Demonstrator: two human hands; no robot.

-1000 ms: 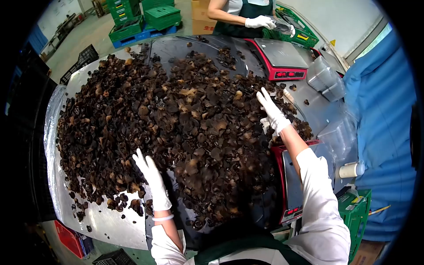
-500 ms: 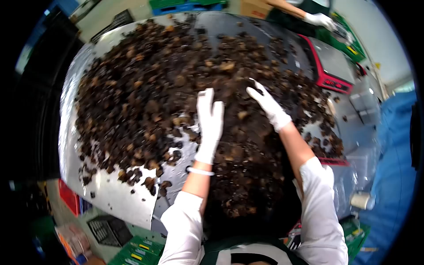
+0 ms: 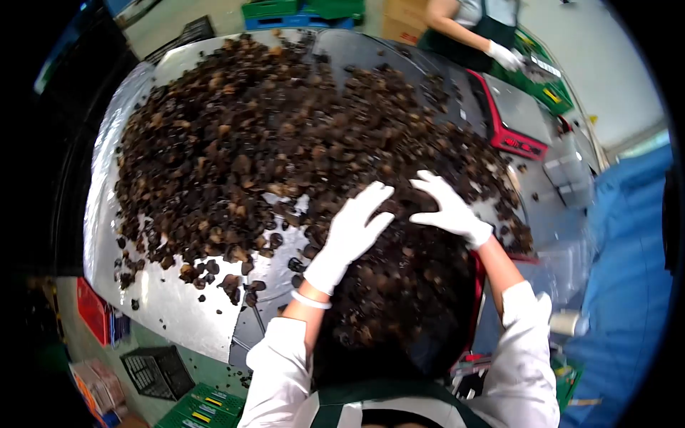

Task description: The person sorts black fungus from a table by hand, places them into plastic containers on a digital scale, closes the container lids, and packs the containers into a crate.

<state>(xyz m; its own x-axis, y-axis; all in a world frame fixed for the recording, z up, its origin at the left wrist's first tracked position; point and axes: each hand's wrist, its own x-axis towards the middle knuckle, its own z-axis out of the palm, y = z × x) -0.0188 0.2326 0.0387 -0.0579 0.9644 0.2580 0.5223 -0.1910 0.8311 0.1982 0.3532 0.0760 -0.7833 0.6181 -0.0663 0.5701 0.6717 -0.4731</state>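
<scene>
A wide heap of dark brown, mushroom-like pieces [image 3: 235, 135] covers much of the metal table [image 3: 178, 314]. My left hand [image 3: 349, 232], in a white glove with a white band at the wrist, rests over the near middle of the heap, fingers spread. My right hand [image 3: 453, 214], gloved too, is just right of it with fingers apart and curved. The fingertips of both hands point toward each other across a small gap. No piece shows in either hand; what lies beneath the palms is hidden.
A red scale [image 3: 517, 114] stands at the back right, near clear plastic tubs [image 3: 569, 171]. Behind it a co-worker's gloved hand [image 3: 505, 57] is beside a green crate [image 3: 556, 96]. A black crate [image 3: 157, 371] and green crates [image 3: 203, 406] sit at lower left.
From wide apart on the heap, both hands have come together near its middle, then drawn slightly toward me. The view has shifted. Pieces near the right scale have been moved.
</scene>
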